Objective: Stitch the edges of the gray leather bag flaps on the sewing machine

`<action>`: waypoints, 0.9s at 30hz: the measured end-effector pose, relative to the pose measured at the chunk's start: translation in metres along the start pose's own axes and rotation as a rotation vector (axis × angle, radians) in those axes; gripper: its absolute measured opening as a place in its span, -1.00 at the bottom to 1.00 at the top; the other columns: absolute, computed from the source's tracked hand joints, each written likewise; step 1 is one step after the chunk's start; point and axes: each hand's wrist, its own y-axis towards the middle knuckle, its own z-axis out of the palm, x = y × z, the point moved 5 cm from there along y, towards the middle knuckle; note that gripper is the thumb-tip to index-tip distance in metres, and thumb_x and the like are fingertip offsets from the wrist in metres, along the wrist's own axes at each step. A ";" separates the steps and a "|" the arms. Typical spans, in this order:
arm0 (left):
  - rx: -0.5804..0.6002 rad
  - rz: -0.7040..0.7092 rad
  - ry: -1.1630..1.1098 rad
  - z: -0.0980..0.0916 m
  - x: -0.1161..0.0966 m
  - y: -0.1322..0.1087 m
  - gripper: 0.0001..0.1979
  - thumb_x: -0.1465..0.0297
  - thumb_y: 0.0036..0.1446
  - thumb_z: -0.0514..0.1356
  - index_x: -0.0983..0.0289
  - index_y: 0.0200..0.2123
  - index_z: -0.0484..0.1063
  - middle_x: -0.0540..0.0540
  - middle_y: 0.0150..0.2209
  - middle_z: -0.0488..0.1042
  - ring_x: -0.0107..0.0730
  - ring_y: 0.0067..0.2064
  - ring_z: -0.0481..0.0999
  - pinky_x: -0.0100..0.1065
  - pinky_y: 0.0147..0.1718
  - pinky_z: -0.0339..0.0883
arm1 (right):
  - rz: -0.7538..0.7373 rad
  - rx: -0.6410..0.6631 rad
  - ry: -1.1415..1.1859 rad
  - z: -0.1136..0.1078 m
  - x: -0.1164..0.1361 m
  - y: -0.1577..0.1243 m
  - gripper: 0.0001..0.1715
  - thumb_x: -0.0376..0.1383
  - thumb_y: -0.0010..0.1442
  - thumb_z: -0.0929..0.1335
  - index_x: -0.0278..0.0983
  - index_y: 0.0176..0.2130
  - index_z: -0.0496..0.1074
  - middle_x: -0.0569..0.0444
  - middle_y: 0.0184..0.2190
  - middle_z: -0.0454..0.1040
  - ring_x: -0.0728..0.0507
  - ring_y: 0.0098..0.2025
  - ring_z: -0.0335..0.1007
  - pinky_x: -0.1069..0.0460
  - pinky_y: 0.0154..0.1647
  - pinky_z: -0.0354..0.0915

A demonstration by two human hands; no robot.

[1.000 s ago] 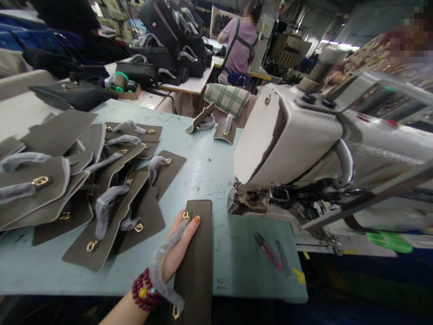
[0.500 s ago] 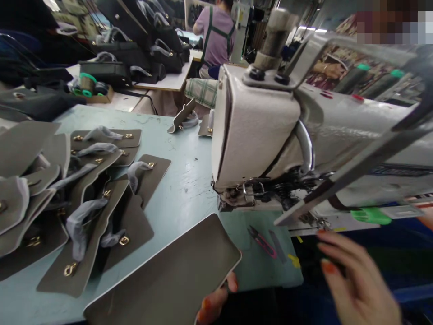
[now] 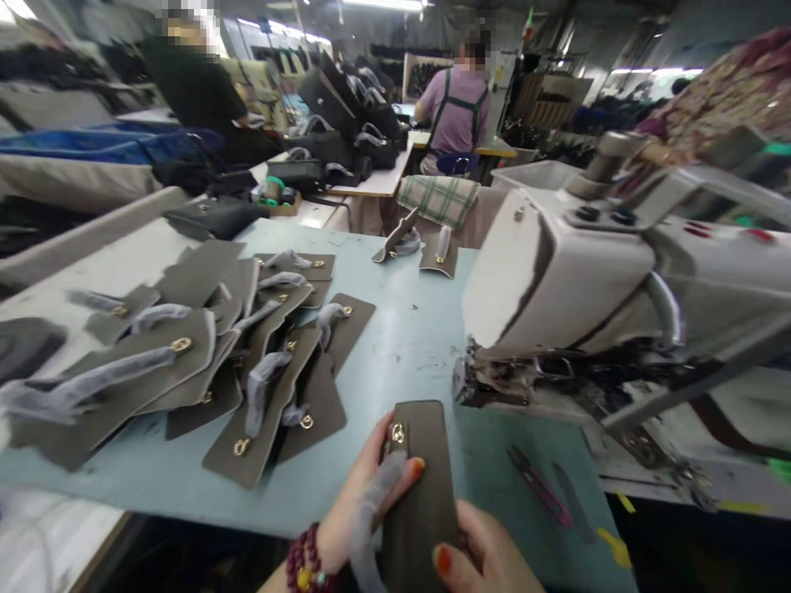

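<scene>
Now, piece in hand: a narrow olive-grey leather panel [image 3: 420, 486] with a small gold ring fitting at its far end, lying lengthwise at the near edge of the pale blue tabletop [image 3: 395, 338], just in front of the grey-white sewing machine [image 3: 556, 280].
Left hand [image 3: 364, 511]: curled along the panel's left edge, fingers closed over a filmy wrapped strap on it.
Right hand [image 3: 482, 556]: closed on the panel's near right corner, thumb on top.
Handling, as a judgement: light, fairly stiff, smooth-faced; likely to slide on the tabletop, so best held by its long edges, clear of the gold fitting.
Left of the machine: an overlapping heap of similar olive-grey panels [image 3: 203, 362] with gold fittings and wrapped straps.
Below the machine head: pink-handled thread snips [image 3: 540, 486] on the tabletop.
Containers: a small cardboard tray [image 3: 285, 207] beyond the heap holds thread spools; a grey bin [image 3: 531, 175] behind the machine, contents hidden.
</scene>
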 end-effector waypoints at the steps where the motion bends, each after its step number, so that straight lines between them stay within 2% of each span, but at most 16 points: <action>1: -0.055 0.058 0.026 -0.015 -0.003 -0.006 -0.22 0.03 0.05 0.30 0.16 0.28 0.18 0.27 0.22 0.37 0.04 0.16 0.44 0.04 0.15 0.35 | 0.010 0.049 0.038 0.010 0.001 0.012 -0.30 0.22 0.12 0.38 -0.29 -0.09 0.54 -0.09 -0.26 0.59 -0.27 -0.22 0.52 -0.03 -0.24 0.42; 2: -0.106 0.117 0.076 -0.033 -0.006 -0.012 -0.21 0.10 0.04 0.33 0.16 0.28 0.17 0.27 0.28 0.28 0.03 0.23 0.37 0.03 0.21 0.28 | 0.011 0.079 0.066 0.018 0.005 0.026 -0.37 0.17 0.14 0.40 -0.30 -0.12 0.54 -0.08 -0.25 0.59 -0.27 -0.20 0.52 -0.04 -0.21 0.42; 4: -0.288 0.249 0.277 -0.077 -0.017 -0.025 -0.39 0.19 0.14 0.27 0.15 0.23 0.24 0.25 0.29 0.23 -0.02 0.25 0.33 0.03 0.23 0.24 | -0.035 0.073 0.104 0.025 0.017 0.054 -0.48 0.08 0.17 0.42 -0.32 -0.18 0.53 -0.06 -0.26 0.58 -0.25 -0.19 0.51 -0.05 -0.15 0.42; 6: -0.546 0.376 0.508 -0.125 -0.029 -0.040 -0.54 0.26 0.21 0.20 0.16 0.17 0.30 0.24 0.23 0.27 -0.05 0.23 0.33 0.04 0.22 0.24 | -0.095 -0.031 0.123 0.023 0.031 0.082 -0.51 0.06 0.16 0.43 -0.32 -0.22 0.50 -0.04 -0.29 0.57 -0.22 -0.21 0.50 -0.03 -0.18 0.42; 8: -0.739 0.403 0.644 -0.168 -0.034 -0.047 -0.57 0.25 0.22 0.16 0.23 0.12 0.33 0.26 0.15 0.34 -0.06 0.17 0.37 0.03 0.16 0.29 | -0.133 -0.210 0.167 0.016 0.041 0.103 -0.48 0.08 0.14 0.44 -0.30 -0.17 0.47 -0.03 -0.28 0.55 -0.19 -0.25 0.50 0.01 -0.29 0.42; 10: -0.768 0.321 0.665 -0.198 -0.029 -0.040 -0.56 0.19 0.19 0.16 0.28 0.07 0.35 0.27 0.08 0.40 -0.05 0.10 0.43 -0.01 0.09 0.35 | -0.147 -0.353 0.253 0.011 0.044 0.112 -0.41 0.06 0.10 0.47 -0.25 -0.03 0.42 -0.08 -0.05 0.50 -0.19 -0.17 0.51 0.02 -0.31 0.43; 12: -0.719 0.231 0.663 -0.210 -0.020 -0.025 -0.54 0.14 0.13 0.19 0.29 0.02 0.37 0.25 0.03 0.46 -0.04 0.06 0.47 -0.02 0.06 0.36 | -0.145 -0.404 0.305 0.012 0.038 0.110 -0.31 0.03 0.06 0.50 -0.20 0.09 0.37 -0.11 0.18 0.35 -0.21 -0.05 0.49 0.00 -0.23 0.45; 14: -0.689 0.189 0.666 -0.210 -0.014 -0.011 -0.59 0.13 0.11 0.20 0.28 -0.07 0.39 0.20 -0.10 0.52 -0.04 -0.05 0.52 -0.03 0.00 0.40 | -0.102 -0.377 0.271 0.017 0.021 0.098 -0.30 0.04 0.07 0.49 -0.22 0.09 0.41 -0.15 0.19 0.36 -0.21 -0.06 0.49 -0.02 -0.20 0.43; 17: -0.715 0.202 0.651 -0.197 -0.016 -0.006 -0.71 0.15 0.21 0.11 0.24 -0.16 0.36 0.11 -0.29 0.51 -0.13 -0.24 0.53 -0.12 -0.17 0.44 | -0.006 -0.285 0.211 0.021 -0.017 0.073 -0.30 0.15 0.00 0.49 -0.32 -0.10 0.53 -0.19 -0.11 0.57 -0.21 -0.24 0.51 -0.01 -0.32 0.39; 19: -0.673 0.269 0.659 -0.182 -0.023 -0.014 -0.74 0.19 0.26 0.06 0.22 -0.13 0.36 0.09 -0.26 0.51 -0.18 -0.22 0.53 -0.19 -0.18 0.44 | 0.031 -0.275 0.225 0.014 -0.038 0.056 -0.27 0.20 -0.05 0.50 -0.34 -0.17 0.55 -0.18 -0.22 0.60 -0.19 -0.32 0.49 0.01 -0.39 0.35; 21: -0.520 0.458 0.743 -0.159 -0.037 -0.029 -0.81 0.29 0.27 0.07 0.18 -0.11 0.40 0.09 -0.20 0.53 -0.20 -0.14 0.53 -0.20 -0.06 0.41 | 0.050 -0.296 0.278 0.001 -0.049 0.041 -0.29 0.20 -0.02 0.49 -0.33 -0.15 0.54 -0.17 -0.21 0.61 -0.16 -0.32 0.48 0.03 -0.38 0.33; 24: -0.144 0.820 0.920 -0.112 -0.056 -0.060 -0.75 0.49 0.27 0.04 0.13 -0.09 0.44 0.08 -0.24 0.53 -0.24 -0.13 0.51 -0.08 0.13 0.29 | 0.055 -0.275 0.393 -0.012 -0.043 0.024 -0.28 0.23 0.13 0.37 -0.30 -0.07 0.52 -0.17 -0.13 0.59 -0.17 -0.20 0.50 0.03 -0.31 0.33; 25: -0.049 0.899 0.952 -0.098 -0.059 -0.070 -0.70 0.53 0.27 0.02 0.11 -0.06 0.43 0.08 -0.27 0.53 -0.25 -0.16 0.50 -0.04 0.13 0.27 | 0.043 -0.233 0.417 -0.013 -0.036 0.019 -0.26 0.25 0.18 0.31 -0.31 -0.04 0.51 -0.18 -0.11 0.59 -0.19 -0.15 0.50 0.02 -0.29 0.34; 27: 0.046 0.994 0.978 -0.078 -0.060 -0.086 -0.63 0.56 0.28 0.00 0.10 0.04 0.40 0.09 -0.32 0.53 -0.22 -0.20 0.49 -0.04 0.04 0.34 | -0.003 -0.123 0.410 -0.009 -0.018 0.011 -0.21 0.27 0.23 0.23 -0.33 -0.03 0.50 -0.20 -0.12 0.58 -0.20 -0.12 0.49 0.01 -0.28 0.33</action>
